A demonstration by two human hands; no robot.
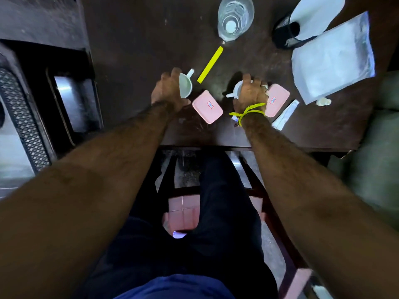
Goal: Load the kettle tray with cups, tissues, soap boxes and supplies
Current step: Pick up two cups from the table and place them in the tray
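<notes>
Two white cups on the dark table, near its front edge. Left cup tipped on its side, mouth facing right, handle pointing away; left hand wrapped around its base, grasping it. Right cup mostly covered by right hand, fingers closed over the rim from above, handle sticking out to the left; yellow thread tied round that wrist. Between the hands, just beside the left cup, one pink soap box lying flat. Second pink soap box flat at the right hand's outer side, partly hidden under it. Slim white sachet next to that box, toward the table edge. Yellow stick packet lying diagonally beyond the cups. Farther back, clear plastic water bottle seen from above. Far right, large clear plastic bag, partly over a black mesh holder. Dark kettle tray off to the left, well apart from the cups.
</notes>
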